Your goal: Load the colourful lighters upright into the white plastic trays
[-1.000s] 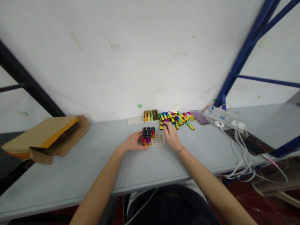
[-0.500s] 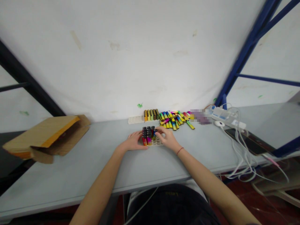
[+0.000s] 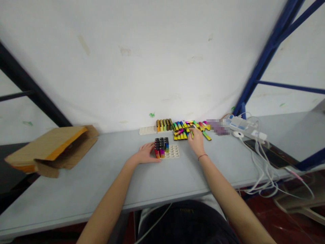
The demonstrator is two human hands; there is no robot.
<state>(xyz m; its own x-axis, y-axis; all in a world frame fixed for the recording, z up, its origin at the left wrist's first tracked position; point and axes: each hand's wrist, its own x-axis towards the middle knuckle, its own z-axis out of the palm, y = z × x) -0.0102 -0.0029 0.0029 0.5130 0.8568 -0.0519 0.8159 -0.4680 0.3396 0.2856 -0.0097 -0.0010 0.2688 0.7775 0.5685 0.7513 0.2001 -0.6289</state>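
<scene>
A white tray (image 3: 174,151) with round holes lies on the grey table in front of me. Upright lighters (image 3: 159,149) with black tops and red, purple and blue bodies fill its left part. My left hand (image 3: 146,153) wraps the tray's left end, thumb along the front and fingers at the side and back. Behind and to the right is a loose pile of shiny multicoloured lighters (image 3: 180,136). My right hand (image 3: 196,140) reaches into this pile, its fingers curled and closed around a lighter (image 3: 192,135) that is mostly hidden.
Against the wall stand more lighters (image 3: 164,125), upright beside a second white tray (image 3: 148,130). An opened cardboard box (image 3: 48,145) lies at left. On the right are a power strip (image 3: 243,125), white cables (image 3: 257,169), a phone-like dark slab (image 3: 269,154) and a blue metal frame (image 3: 264,57).
My right hand has left a blue lighter standing in the tray and moved right and back to the pile. The left hand stays at the tray's left end.
</scene>
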